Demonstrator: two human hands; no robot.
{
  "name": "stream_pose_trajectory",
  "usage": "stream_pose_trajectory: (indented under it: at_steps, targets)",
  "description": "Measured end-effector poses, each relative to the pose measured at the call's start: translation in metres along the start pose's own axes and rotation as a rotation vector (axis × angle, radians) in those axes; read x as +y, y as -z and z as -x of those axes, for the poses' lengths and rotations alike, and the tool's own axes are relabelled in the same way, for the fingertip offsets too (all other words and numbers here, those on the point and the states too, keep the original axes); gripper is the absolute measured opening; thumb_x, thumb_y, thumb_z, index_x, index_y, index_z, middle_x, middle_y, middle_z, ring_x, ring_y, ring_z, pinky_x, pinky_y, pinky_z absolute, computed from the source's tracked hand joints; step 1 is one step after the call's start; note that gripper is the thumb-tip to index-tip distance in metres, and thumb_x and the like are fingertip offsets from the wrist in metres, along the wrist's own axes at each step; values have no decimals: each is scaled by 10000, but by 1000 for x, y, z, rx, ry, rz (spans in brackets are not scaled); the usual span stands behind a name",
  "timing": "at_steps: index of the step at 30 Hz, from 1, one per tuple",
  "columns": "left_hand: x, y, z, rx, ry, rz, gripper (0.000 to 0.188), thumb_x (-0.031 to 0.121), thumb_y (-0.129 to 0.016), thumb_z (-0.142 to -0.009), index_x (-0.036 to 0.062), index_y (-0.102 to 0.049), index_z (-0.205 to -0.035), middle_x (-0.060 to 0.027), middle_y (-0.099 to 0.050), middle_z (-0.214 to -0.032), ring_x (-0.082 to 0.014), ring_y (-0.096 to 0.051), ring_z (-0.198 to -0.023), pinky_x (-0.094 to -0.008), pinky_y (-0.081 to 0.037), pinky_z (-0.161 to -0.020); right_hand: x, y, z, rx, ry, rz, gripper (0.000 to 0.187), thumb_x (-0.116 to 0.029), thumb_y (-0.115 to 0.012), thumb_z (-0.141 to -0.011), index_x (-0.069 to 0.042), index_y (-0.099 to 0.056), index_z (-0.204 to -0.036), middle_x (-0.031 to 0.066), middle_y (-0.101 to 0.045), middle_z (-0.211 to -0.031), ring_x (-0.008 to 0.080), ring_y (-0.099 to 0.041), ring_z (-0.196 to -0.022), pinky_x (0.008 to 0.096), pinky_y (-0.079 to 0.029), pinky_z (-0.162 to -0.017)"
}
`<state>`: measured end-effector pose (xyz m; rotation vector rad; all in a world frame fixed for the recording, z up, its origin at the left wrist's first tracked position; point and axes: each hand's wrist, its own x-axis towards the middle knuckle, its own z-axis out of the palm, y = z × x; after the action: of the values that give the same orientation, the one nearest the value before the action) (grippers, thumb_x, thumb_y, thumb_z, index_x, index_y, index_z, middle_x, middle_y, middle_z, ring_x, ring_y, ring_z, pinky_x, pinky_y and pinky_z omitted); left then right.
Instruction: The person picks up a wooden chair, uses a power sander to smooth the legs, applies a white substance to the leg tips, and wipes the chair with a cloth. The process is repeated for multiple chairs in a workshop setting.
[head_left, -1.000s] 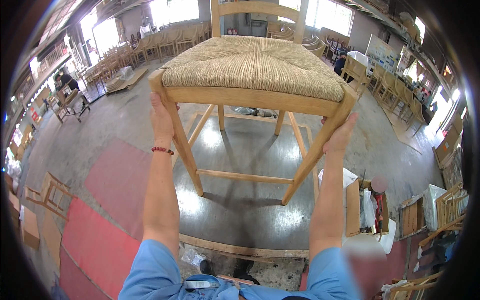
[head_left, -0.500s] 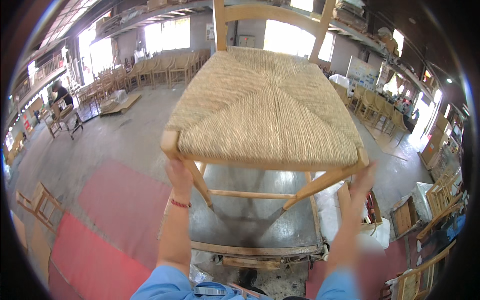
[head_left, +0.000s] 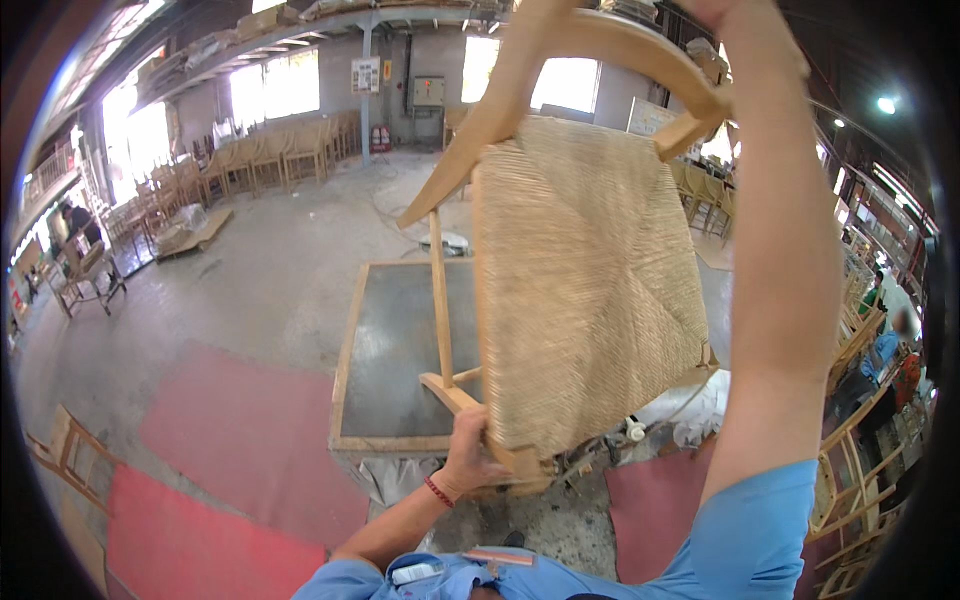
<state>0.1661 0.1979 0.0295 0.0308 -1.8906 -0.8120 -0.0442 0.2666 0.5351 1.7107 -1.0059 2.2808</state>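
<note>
A wooden chair with a woven straw seat (head_left: 590, 290) is tilted up in front of me, raised off the low table. Its curved backrest (head_left: 640, 50) leans toward the upper right. My left hand (head_left: 470, 455) is closed around the wood at the near lower corner, beside a leg; a red beaded bracelet circles that wrist. My right arm stretches up past the chair's right side. At the top edge my right hand (head_left: 715, 10) is close to the backrest, but the picture cuts it off and its fingers are mostly hidden.
The low table (head_left: 395, 350) has a dark top and wooden rim. Red mats (head_left: 200, 530) lie at the left, near a small wooden frame (head_left: 75, 455). Rows of chairs (head_left: 300, 150) line the back. A person (head_left: 80, 225) stands far left; chair frames (head_left: 850, 460) stand right.
The chair has swung from level to tilted on its side. My right hand has gone from the front right corner up to the top edge. My view has turned to the right.
</note>
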Motion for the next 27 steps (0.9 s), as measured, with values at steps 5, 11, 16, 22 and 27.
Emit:
stream_pose_trajectory:
  at_steps: [5, 11, 16, 22, 27]
  targets:
    - [-2, 16, -2, -285, -93, -58, 731, 360, -899, -620, 69, -538, -1185, -133, -547, -1172, -313, -495, -1162, -426, -408, -939, -94, 97, 75, -36, -90, -218, 547, -197, -544, -924, -25, -343, -1402, 212, -379, -1378, 215, -506, -986, 325, -508, -770]
    - [-114, 38, -169, 399, 801, 718, 885, 645, -450, -919, -84, -317, -1403, -179, -458, -1388, -285, -481, -1241, -420, -383, -1018, -215, 233, 211, 102, -296, -492, 551, -171, -572, -900, -11, -352, -1379, 214, -332, -1394, 206, -490, -915, 314, -506, -721]
    - [-106, -38, -233, 593, 631, 941, 586, 495, -436, -956, -75, -571, -960, -193, -625, -897, -305, -618, -835, -421, -541, -762, -272, 357, 294, 261, -390, -729, 554, -150, -595, -880, 2, -361, -1359, 216, -293, -1407, 199, -477, -857, 305, -504, -681]
    - [7, -116, -249, 487, 434, 1230, 240, 209, -569, -888, 19, -429, -929, -117, -526, -815, -273, -566, -740, -357, -551, -705, -348, 505, 392, 546, -244, -486, 502, -174, -601, -877, 1, -416, -1310, 194, -354, -1331, 195, -506, -850, 311, -511, -693]
    - [125, -170, -353, 432, 281, 1116, 203, 142, -555, -896, -23, -447, -947, -169, -515, -901, -302, -557, -851, -402, -537, -857, -413, 599, 545, 1222, -88, 458, 429, -236, -587, -892, -12, -499, -1247, 154, -494, -1191, 196, -569, -897, 331, -523, -754]
